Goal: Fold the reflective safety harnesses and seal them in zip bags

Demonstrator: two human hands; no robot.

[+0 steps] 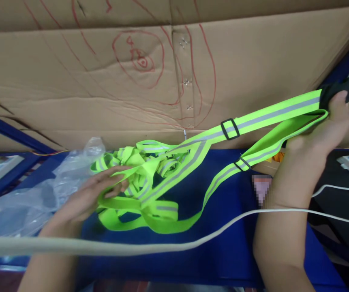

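Note:
A neon-green reflective strap harness [174,178] with grey stripes and black buckles stretches between my two hands. High at the right, my right hand [337,121] is closed around its upper end, where there is a black piece [338,91]. Two strap lengths run down from there to the left, pulled fairly straight. My left hand [104,188] has its fingers curled on a green strap at the lower left; its fingertips are partly covered by the strap. Behind them lies a heap of the same green straps [125,156] on the blue surface [223,251].
A large cardboard sheet [86,81] with red drawn lines stands behind. Crumpled clear plastic bags [65,174] lie at the left. A white cable [125,248] crosses in front of both arms. Blue metal bars [13,129] frame the sides. A small blurred item [261,188] sits near my right forearm.

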